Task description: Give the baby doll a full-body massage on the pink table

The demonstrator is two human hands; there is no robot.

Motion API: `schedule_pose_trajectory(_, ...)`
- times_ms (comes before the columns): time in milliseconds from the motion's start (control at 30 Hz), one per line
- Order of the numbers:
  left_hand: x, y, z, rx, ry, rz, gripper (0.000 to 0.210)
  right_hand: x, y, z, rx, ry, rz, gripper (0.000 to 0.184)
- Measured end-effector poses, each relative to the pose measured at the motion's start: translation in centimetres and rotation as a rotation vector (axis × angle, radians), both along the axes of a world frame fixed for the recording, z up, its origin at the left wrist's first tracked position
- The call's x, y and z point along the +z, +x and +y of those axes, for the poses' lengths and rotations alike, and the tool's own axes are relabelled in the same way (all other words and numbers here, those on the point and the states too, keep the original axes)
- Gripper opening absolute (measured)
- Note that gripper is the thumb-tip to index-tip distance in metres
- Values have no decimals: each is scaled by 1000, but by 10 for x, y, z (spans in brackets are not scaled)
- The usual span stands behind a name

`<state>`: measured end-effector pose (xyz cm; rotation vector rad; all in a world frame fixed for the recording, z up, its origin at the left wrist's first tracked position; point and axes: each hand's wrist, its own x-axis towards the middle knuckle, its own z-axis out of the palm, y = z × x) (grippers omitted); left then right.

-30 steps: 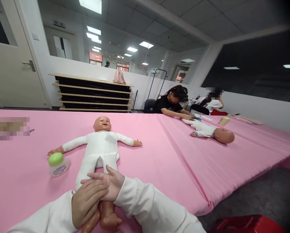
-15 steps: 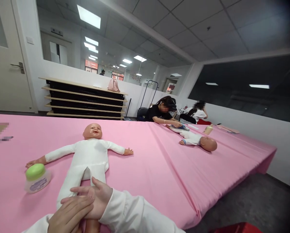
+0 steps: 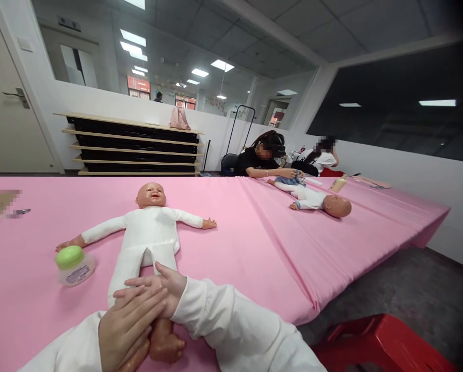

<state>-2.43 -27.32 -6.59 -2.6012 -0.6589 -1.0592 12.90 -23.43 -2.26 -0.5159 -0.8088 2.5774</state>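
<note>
My left hand (image 3: 128, 323) lies flat across the palm of my right hand (image 3: 167, 289), fingers stretched out on both. Nothing shows between them, though the touching palms are hidden. Both hands are above the legs of a baby doll (image 3: 149, 230) in a white suit, which lies on its back with arms spread. The doll's brown feet stick out below my hands. Beside the doll's hand at the left stands a frosted cream jar (image 3: 76, 274) with a green lid (image 3: 69, 257).
A pink cloth (image 3: 231, 248) covers the table. Across it, a person in black (image 3: 262, 157) handles blue cloth at a second doll (image 3: 312, 199). A bottle (image 3: 338, 183) stands near that doll. A red stool (image 3: 386, 341) is on the floor at right.
The view has tilted down and shifted, so more of the doll's feet and the red stool shows. My hands stay pressed together, the left slid slightly over the right.
</note>
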Motion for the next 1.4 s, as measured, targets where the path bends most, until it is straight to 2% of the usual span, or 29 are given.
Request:
schedule_pose_trajectory(67,12,8,2,-8,41,70,40,5,-1,-2,-17,22,-53,70)
schedule_pose_trajectory(167,19,14,4,80,77,126,46,9,-1,-5,-61,54,-56,69)
schedule_pose_trajectory(267,14,13,4,135,112,95,40,8,-1,-6,-53,81,39,77)
schedule_pose_trajectory(433,11,14,6,77,124,110,38,3,0,-2,-46,96,116,83)
schedule_pose_trajectory(533,14,16,8,159,103,105,44,4,-1,-1,-71,72,106,90)
schedule_pose_trajectory(633,14,15,5,211,108,57,43,6,-1,-1,-78,57,105,88)
schedule_pose_trajectory(767,8,12,-1,148,135,-7,32,4,1,-1,-64,51,113,83)
schedule_pose_trajectory(867,2,14,-2,101,127,-23,33,1,2,3,-35,45,89,79)
schedule_pose_trajectory(1000,-8,19,4,111,128,-155,33,1,4,6,-14,47,85,69)
schedule_pose_trajectory(1133,-11,16,7,3,144,-217,33,2,6,4,27,42,50,63)
schedule_pose_trajectory(1200,-5,10,5,-66,155,-176,32,3,8,5,48,64,45,63)
schedule_pose_trajectory(1300,14,-2,8,-149,115,-89,31,11,16,18,53,179,-30,61)
schedule_pose_trajectory(1400,39,-6,27,-162,-25,-78,34,32,23,49,-103,515,-252,51)
